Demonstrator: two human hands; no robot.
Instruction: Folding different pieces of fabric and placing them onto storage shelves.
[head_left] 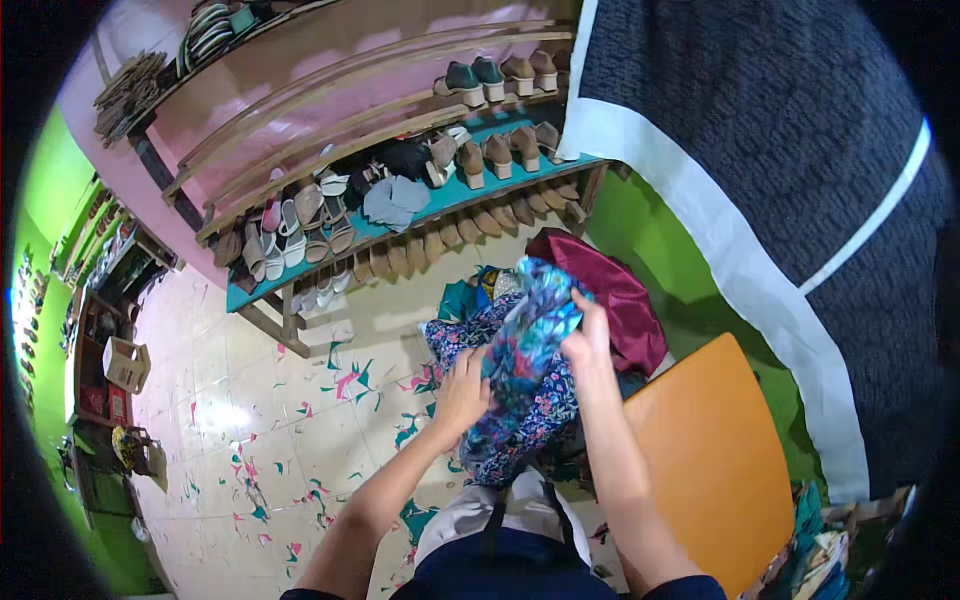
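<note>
A piece of blue and teal floral fabric [527,335] hangs bunched between my hands, slightly blurred. My right hand [590,332] is closed on its upper right edge. At its left side my left hand [464,393] grips the cloth, with the fingertips partly hidden by the folds. Beneath it spreads a navy fabric with small pink flowers [550,405], on a heap of cloth in front of my legs. A shiny maroon cloth [625,310] lies just past my right hand, and a teal cloth [457,301] pokes out at the heap's far left.
A teal wooden shelf [350,250] of shoes and sandals stands ahead, with a grey cloth [396,203] on it. An orange board [715,465] is close on my right. Colourful scraps [350,382] litter the tiled floor. A dark textured cloth with white edging [730,130] hangs at right.
</note>
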